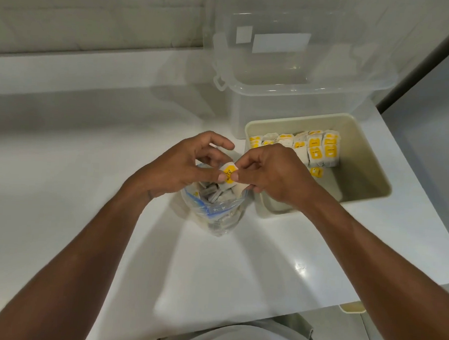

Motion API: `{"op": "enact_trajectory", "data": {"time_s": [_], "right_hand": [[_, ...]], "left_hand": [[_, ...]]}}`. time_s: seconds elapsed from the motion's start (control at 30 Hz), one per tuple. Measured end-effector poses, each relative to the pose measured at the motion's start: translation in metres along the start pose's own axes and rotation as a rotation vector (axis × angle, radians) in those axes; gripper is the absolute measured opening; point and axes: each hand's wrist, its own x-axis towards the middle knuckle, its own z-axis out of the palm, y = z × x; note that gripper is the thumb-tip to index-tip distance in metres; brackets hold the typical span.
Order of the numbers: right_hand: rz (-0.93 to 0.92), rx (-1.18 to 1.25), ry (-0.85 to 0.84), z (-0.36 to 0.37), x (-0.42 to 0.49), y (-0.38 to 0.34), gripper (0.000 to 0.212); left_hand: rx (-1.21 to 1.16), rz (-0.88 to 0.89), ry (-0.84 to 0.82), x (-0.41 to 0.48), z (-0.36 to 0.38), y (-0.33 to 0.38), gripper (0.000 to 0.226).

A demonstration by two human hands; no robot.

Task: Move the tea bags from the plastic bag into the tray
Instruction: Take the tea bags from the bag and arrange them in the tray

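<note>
**A:** White counter (85, 187), quite glossy. What's furthest over at nine o'clock?

**B:** The left hand (181, 167), reaching in from seven o'clock. Its thumb and one fingertip pinch the left edge of a tea bag (228, 174) with a yellow label. Its forefinger arches above, touching nothing.

**A:** And below that hand?

**B:** The plastic bag (215, 216), clear with a blue strip near its mouth, stands upright on the counter. Its mouth gapes, and loose tea bags (215, 194) are heaped inside it.

**A:** So where is the pinched one?

**B:** Just over the mouth of the plastic bag, at its twelve o'clock, lifted clear of the heap. It hangs between the two hands.

**A:** The other hand, then?

**B:** The right hand (278, 175) comes in from five o'clock. Its thumb and forefinger nip the right edge of the same tea bag, and its remaining fingers are curled under. Its knuckles cover the tray's near-left corner.

**A:** The tray itself?

**B:** A beige tray (363, 152) sits just beside the plastic bag, at its two o'clock. Rows of tea bags (314, 149) stand on edge along its far-left side, yellow labels showing, and one lies apart on the floor of it.

**A:** Anything past that?

**B:** A clear box (274, 107) at the tray's twelve o'clock, close against its far rim
</note>
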Motion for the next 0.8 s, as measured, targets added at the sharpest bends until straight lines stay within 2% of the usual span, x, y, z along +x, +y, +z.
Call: {"op": "enact_trajectory", "data": {"time_s": [0.07, 0.17, 0.27, 0.33, 0.37, 0.43, 0.47, 0.5, 0.57, 0.6, 0.63, 0.73, 0.8], "right_hand": [[-0.013, -0.006, 0.032, 0.002, 0.001, -0.002, 0.012], [-0.022, -0.024, 0.059, 0.001, 0.003, 0.002, 0.017], [-0.035, -0.045, 0.072, -0.001, 0.003, 0.006, 0.028], [-0.039, -0.106, 0.068, -0.005, 0.001, 0.006, 0.034], [-0.038, -0.1, 0.026, -0.006, 0.0, 0.005, 0.032], [-0.027, 0.084, -0.172, -0.009, -0.005, -0.002, 0.024], [-0.016, 0.18, -0.267, -0.009, -0.008, -0.005, 0.02], [-0.019, 0.218, -0.298, -0.007, -0.007, -0.006, 0.017], [-0.037, 0.165, -0.185, -0.003, 0.0, -0.002, 0.012], [-0.051, 0.103, -0.111, -0.002, 0.001, -0.001, 0.012], [-0.053, 0.098, -0.091, -0.002, 0.002, 0.001, 0.011], [-0.036, 0.261, -0.219, -0.003, -0.003, -0.005, 0.009], [-0.05, 0.263, -0.193, -0.002, -0.003, -0.007, 0.008]], "left_hand": [[0.027, 0.009, -0.009, 0.0, 0.003, 0.001, 0.037], [0.082, -0.015, 0.086, -0.001, 0.006, 0.001, 0.016], [0.46, -0.092, 0.253, -0.001, 0.002, -0.003, 0.011], [0.543, -0.108, 0.309, -0.004, 0.002, -0.001, 0.017], [0.537, -0.109, 0.329, -0.004, 0.002, -0.001, 0.018], [0.621, -0.117, 0.388, -0.003, 0.002, 0.0, 0.015], [0.621, -0.117, 0.391, -0.003, 0.002, 0.001, 0.013], [0.51, -0.104, 0.365, -0.004, 0.001, 0.002, 0.012], [0.173, -0.099, 0.258, -0.006, 0.001, 0.007, 0.011], [0.094, -0.1, 0.233, -0.007, 0.001, 0.009, 0.012], [0.108, -0.09, 0.233, -0.007, 0.0, 0.009, 0.013], [0.067, -0.118, 0.2, -0.01, 0.001, 0.01, 0.014], [0.013, -0.147, 0.151, -0.011, 0.001, 0.011, 0.01]]}}
